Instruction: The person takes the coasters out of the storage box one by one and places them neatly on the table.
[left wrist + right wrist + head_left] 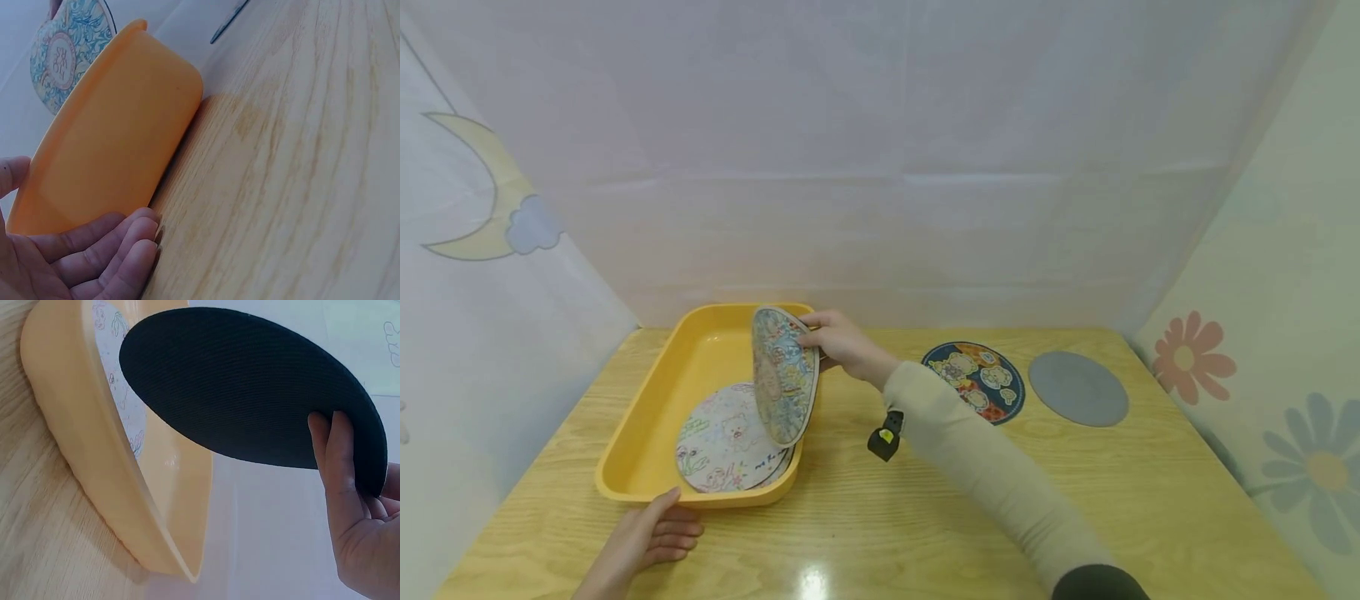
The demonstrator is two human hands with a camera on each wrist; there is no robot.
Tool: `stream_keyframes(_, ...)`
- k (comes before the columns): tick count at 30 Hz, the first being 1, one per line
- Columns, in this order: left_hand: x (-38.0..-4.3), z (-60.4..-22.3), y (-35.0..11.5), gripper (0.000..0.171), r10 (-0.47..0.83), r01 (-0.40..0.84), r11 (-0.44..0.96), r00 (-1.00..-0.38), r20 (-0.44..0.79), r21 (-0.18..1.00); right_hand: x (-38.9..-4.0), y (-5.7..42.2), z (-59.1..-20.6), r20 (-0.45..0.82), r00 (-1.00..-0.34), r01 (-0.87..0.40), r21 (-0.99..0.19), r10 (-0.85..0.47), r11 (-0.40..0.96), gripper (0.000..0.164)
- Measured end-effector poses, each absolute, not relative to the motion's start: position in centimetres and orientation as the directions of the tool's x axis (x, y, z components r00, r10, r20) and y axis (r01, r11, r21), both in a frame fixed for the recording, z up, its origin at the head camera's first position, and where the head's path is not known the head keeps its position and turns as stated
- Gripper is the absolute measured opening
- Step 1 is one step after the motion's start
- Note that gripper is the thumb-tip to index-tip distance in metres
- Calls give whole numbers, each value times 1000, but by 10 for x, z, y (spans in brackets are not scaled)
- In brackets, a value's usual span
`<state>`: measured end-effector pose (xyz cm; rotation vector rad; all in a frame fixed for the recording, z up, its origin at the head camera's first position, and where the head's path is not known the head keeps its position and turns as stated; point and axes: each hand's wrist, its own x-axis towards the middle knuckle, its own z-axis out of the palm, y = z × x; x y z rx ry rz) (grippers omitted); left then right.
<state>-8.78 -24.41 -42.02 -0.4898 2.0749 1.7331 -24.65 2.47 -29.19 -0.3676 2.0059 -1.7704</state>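
Observation:
My right hand (pixel 842 343) pinches the edge of a round mouse pad (pixel 785 375), thumb on its printed face and fingers behind. The pad is tilted nearly upright over the right side of a yellow plastic tub (pixel 638 433). Its dark, ribbed back (pixel 250 387) faces the right wrist view. Inside the tub lies a white round pad with coloured drawings (pixel 722 442), overlapping another that is mostly hidden. My left hand (pixel 647 537) holds the tub's near wall, thumb at the rim and fingers (pixel 131 256) against the outside.
To the right on the wooden table (pixel 880 533) lie a dark blue round pad with cartoon pictures (pixel 976 379) and a plain grey disc (pixel 1078 388). A pale cloth wall (pixel 895 233) rises behind the table, with printed side panels at left and right.

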Motion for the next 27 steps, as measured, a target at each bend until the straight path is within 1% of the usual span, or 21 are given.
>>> stream_keyframes(15,-87,-419,-243,66,-6,-501,171,-862,-507,849,-249,55,-287,-109,-869,59,-991,-482,117,37)
stream_keyframes(22,-89,-419,-243,66,-22,-506,171,-860,-510,846,-248,67,-283,-96,-879,39,-991,-467,130,34)
stream_keyframes(27,-89,-419,-244,66,-14,-499,172,-863,-504,849,-250,76,-281,-93,-890,33,-990,-446,140,35)
